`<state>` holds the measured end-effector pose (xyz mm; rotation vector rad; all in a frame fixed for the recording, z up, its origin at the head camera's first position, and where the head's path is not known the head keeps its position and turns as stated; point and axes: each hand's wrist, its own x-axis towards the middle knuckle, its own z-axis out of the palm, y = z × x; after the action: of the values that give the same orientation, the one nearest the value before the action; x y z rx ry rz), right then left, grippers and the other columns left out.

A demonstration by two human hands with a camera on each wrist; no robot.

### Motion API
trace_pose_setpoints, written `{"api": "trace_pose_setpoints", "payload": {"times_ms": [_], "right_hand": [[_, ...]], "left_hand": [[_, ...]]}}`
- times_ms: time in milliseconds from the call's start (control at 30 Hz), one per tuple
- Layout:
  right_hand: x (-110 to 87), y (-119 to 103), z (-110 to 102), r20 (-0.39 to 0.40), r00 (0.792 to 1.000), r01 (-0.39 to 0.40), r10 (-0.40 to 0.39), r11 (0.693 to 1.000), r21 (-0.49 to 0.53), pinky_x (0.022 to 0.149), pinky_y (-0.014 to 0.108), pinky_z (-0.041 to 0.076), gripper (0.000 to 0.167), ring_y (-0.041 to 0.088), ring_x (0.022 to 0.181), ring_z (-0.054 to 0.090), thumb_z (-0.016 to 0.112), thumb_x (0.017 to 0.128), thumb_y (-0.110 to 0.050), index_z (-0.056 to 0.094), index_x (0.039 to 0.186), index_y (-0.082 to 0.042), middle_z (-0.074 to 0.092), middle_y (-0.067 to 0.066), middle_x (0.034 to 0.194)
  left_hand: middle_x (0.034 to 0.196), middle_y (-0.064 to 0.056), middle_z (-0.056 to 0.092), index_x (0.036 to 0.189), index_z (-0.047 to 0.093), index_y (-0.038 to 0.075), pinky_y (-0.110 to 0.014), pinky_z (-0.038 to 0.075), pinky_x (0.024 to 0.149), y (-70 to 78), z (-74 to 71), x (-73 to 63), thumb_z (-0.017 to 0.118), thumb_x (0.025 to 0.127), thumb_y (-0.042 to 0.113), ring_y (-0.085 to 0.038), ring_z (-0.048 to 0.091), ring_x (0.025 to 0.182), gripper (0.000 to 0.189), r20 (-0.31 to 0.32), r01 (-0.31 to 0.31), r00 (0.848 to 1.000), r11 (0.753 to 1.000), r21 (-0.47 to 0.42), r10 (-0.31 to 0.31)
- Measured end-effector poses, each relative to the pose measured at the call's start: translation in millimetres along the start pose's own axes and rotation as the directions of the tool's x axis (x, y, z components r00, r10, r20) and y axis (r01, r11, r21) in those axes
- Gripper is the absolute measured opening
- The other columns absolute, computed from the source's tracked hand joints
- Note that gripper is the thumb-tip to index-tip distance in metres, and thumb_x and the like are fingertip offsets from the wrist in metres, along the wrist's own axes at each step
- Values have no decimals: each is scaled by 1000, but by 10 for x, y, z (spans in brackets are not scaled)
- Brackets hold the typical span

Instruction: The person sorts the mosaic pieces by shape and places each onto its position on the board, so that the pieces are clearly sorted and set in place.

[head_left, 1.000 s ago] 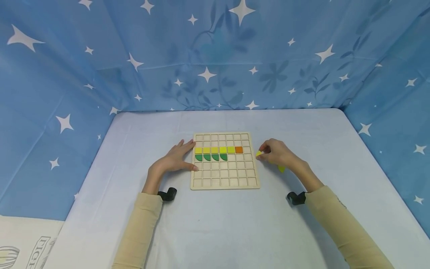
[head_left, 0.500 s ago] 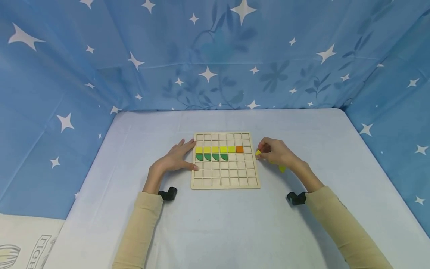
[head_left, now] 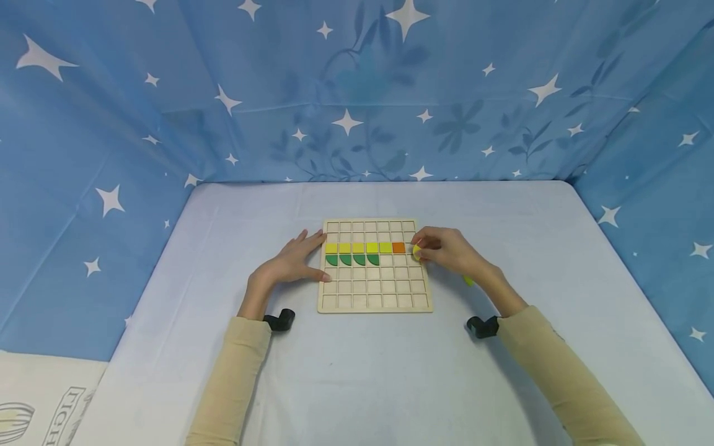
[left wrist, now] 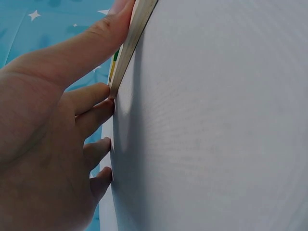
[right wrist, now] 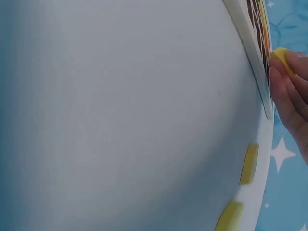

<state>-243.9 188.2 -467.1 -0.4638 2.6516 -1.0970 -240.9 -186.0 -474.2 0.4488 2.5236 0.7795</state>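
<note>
A wooden grid board (head_left: 375, 305) lies flat on the white-covered table. One row holds several yellow square tiles (head_left: 358, 248) and an orange square tile (head_left: 398, 248); several green quarter-circle tiles (head_left: 346, 259) fill part of the row below. My left hand (head_left: 287, 261) is spread at the board's left side, thumb on its edge and fingertips touching its side. Above the board's right edge, my right hand (head_left: 449, 248) pinches a yellow tile (right wrist: 284, 58) between thumb and fingers. That tile has a curved side; its full outline is partly hidden.
Two yellow pieces (right wrist: 249, 164) lie on the table below the right hand, mostly hidden in the head view. A white tablecloth (head_left: 357, 371) covers the table. Blue star-patterned curtains (head_left: 357, 93) stand behind and at the sides.
My right hand has moved left with the yellow tile, from beside the board to above its right edge. The left hand has stayed in place.
</note>
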Motion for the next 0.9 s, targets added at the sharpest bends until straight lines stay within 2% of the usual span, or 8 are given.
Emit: {"api": "trace_pose_setpoints", "payload": {"times_ms": [200, 433, 667, 900], "right_hand": [[76, -100, 59, 38, 999, 17, -19, 999, 31, 83, 36, 61, 17, 21, 94, 73, 69, 98, -7, 75, 113, -9, 76, 8, 107], [179, -196, 176, 60, 996, 70, -72, 997, 37, 78, 29, 62, 18, 16, 86, 71, 69, 98, -7, 77, 114, -7, 76, 7, 104], [250, -271, 272, 74, 990, 123, -121, 992, -15, 84, 34, 60, 18, 16, 90, 70, 72, 96, -7, 78, 112, -9, 77, 6, 109], [273, -307, 324, 68, 993, 102, -96, 992, -80, 85, 35, 58, 18, 18, 94, 69, 72, 97, -9, 79, 113, -9, 77, 5, 113]], "left_hand": [[174, -1, 11, 166, 21, 16, -55, 0, 130, 0, 2, 1, 84, 83, 46, -30, -5, 161, 109, -3, 8, 1000, 1000, 4, -8], [174, 1, 11, 166, 21, 17, -57, 1, 129, -3, -2, 4, 84, 82, 46, -29, -5, 162, 109, -7, 14, 1000, 1000, 5, -14], [174, 0, 11, 166, 21, 17, -57, 1, 129, -3, -11, 8, 84, 82, 46, -30, -5, 161, 110, -6, 18, 1000, 1000, 7, -18], [174, 1, 11, 166, 20, 18, -55, 1, 130, -7, 1, 11, 84, 82, 47, -28, -6, 162, 110, -2, 16, 1000, 1000, 7, -16]]}}
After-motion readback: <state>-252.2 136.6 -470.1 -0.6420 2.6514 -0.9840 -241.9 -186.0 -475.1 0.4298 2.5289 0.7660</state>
